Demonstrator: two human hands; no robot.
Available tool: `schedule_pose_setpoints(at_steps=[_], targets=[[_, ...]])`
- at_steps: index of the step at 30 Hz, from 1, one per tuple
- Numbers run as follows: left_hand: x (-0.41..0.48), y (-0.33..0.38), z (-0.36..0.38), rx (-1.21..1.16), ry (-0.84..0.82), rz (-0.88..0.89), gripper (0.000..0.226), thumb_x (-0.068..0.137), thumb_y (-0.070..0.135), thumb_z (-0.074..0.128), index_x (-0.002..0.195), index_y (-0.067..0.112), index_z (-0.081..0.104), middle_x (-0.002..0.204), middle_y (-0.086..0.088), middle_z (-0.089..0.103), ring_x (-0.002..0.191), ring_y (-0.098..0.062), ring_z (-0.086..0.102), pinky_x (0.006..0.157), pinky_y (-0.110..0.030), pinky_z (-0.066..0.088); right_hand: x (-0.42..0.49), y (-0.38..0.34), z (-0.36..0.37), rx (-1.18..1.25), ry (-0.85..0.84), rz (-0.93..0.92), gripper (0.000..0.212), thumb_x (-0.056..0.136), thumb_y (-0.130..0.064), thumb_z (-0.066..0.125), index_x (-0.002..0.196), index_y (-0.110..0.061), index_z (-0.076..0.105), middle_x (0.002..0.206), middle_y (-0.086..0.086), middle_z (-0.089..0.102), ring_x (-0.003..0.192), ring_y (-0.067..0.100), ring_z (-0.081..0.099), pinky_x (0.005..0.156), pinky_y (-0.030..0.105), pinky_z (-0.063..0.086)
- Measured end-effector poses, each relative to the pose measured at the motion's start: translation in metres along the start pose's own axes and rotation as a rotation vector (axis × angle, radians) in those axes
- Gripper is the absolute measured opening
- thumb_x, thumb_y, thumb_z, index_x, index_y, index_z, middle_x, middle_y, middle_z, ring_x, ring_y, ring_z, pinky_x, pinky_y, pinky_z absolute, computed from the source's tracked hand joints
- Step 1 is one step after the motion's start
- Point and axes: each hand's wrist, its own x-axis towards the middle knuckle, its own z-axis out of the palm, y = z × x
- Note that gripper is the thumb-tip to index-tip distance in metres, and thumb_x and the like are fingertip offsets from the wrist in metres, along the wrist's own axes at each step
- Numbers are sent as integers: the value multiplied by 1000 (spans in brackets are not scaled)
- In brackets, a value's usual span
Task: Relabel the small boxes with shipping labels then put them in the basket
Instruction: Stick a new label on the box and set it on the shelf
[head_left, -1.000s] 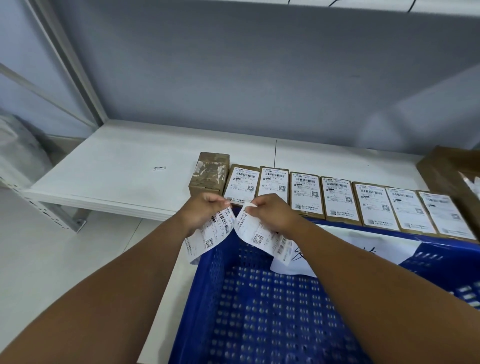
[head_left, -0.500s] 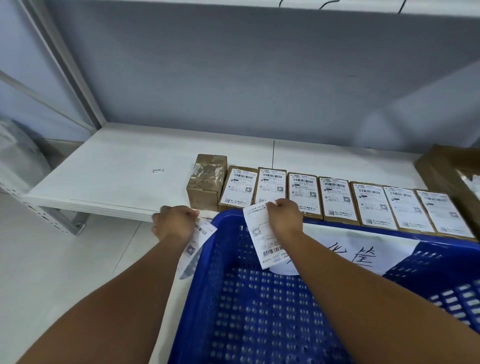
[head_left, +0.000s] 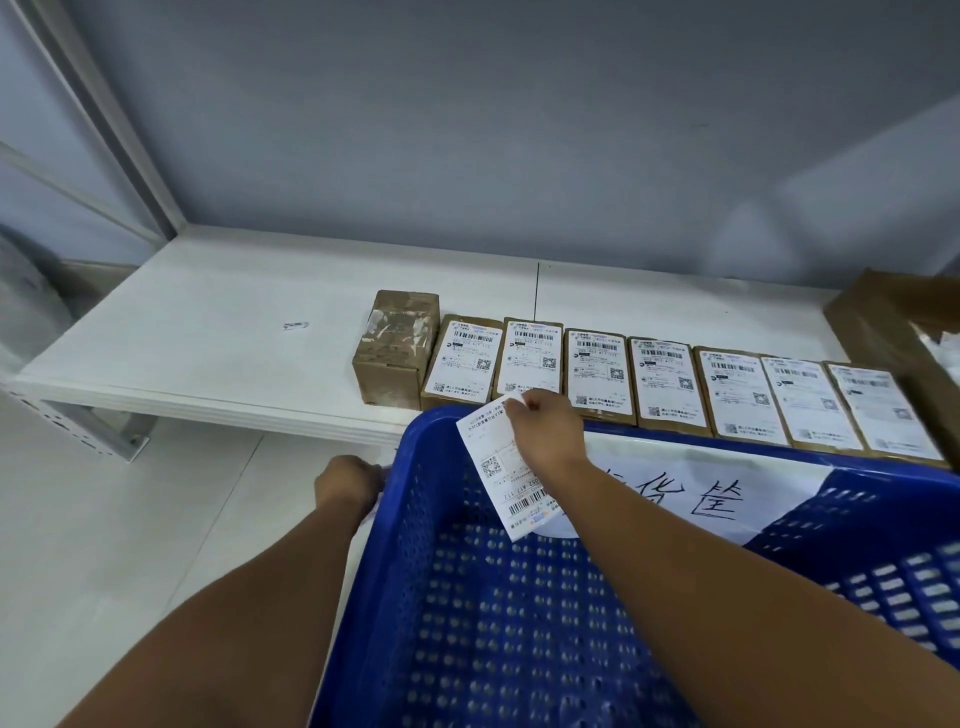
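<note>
A row of several small brown boxes with white shipping labels (head_left: 600, 366) lies along the front of the white shelf (head_left: 208, 332). At its left end stands one taller box without a label (head_left: 396, 349). My right hand (head_left: 545, 434) pinches the top of a white shipping label (head_left: 506, 470) that hangs over the far rim of the blue basket (head_left: 493, 623). My left hand (head_left: 347, 482) is low beside the basket's left wall, curled on a white paper strip that is mostly hidden behind it.
A large open brown carton (head_left: 893, 332) sits at the right end of the shelf. A white sheet with handwritten characters (head_left: 696, 499) is fixed inside the basket's far wall. A small paper scrap (head_left: 296, 326) lies on the shelf. Pale floor tiles lie left of the basket.
The two labels were pulled apart. My left hand dropped down and left with its strip, beside the basket. My right hand stayed near the basket rim with the other label.
</note>
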Motion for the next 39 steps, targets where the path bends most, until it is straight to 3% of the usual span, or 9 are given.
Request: schedule_pose_setpoints(at_steps=[7, 12, 19, 24, 27, 31, 35, 37, 39], targets=[[-3, 4, 8, -292, -293, 117, 16, 91, -6, 50, 85, 2, 62, 78, -10, 61, 68, -22, 55, 61, -28, 45, 4, 10, -2, -11, -11, 10, 33, 96, -20, 48, 65, -16, 40, 63, 1, 46, 62, 18, 44, 58, 28, 31], [-13, 10, 3, -394, -456, 73, 27, 97, 1, 44, 77, 4, 62, 67, -9, 60, 59, -21, 53, 52, -25, 47, 2, 9, -3, 17, -54, -3, 24, 98, -23, 49, 81, -11, 61, 76, 4, 59, 71, 20, 55, 63, 29, 39], [-9, 13, 6, -435, -302, -114, 20, 92, 3, 48, 74, 2, 57, 70, -13, 52, 61, -23, 46, 57, -32, 41, -4, 12, -4, -2, -50, -6, 34, 98, -26, 50, 65, -22, 54, 71, -1, 60, 70, 20, 56, 62, 27, 39], [-12, 24, -1, -354, -170, -1, 30, 94, 9, 48, 65, 16, 54, 74, -6, 55, 62, -15, 48, 65, -31, 42, -19, 10, -11, 43, -33, 33, 32, 98, -26, 51, 86, 1, 64, 74, 8, 58, 70, 22, 52, 62, 28, 36], [-27, 40, -14, -246, 55, -2, 25, 94, 10, 45, 76, 7, 62, 91, -12, 64, 69, -19, 55, 66, -28, 40, -31, 3, -23, 87, -24, 64, 33, 99, -27, 50, 92, 2, 65, 78, 10, 61, 70, 21, 53, 65, 29, 38], [-75, 72, -18, -351, 210, 225, 25, 96, 14, 44, 102, 6, 67, 100, -10, 66, 90, -28, 59, 74, -27, 39, -47, -7, -42, 174, 2, 70, 34, 99, -26, 51, 82, 1, 62, 81, 23, 63, 71, 22, 51, 67, 30, 38], [-135, 111, -11, -607, -189, 389, 29, 96, 35, 53, 88, 14, 70, 91, -6, 72, 86, -24, 67, 80, -38, 53, -60, -18, -63, 273, 61, 48, 26, 97, -28, 52, 77, -14, 60, 84, 9, 65, 85, 31, 62, 79, 39, 52], [-159, 122, -12, -701, -267, 407, 34, 93, 43, 54, 91, 14, 71, 90, -6, 74, 86, -24, 71, 80, -37, 55, -67, -22, -76, 322, 97, 49, 28, 96, -31, 53, 92, -8, 67, 98, 15, 70, 95, 33, 66, 91, 51, 53], [-176, 130, -13, -806, -262, 421, 32, 92, 41, 56, 90, 14, 72, 87, -5, 75, 81, -21, 72, 73, -33, 57, -72, -24, -88, 339, 136, 37, 30, 96, -30, 52, 89, -5, 66, 94, 22, 68, 85, 31, 63, 86, 50, 52]])
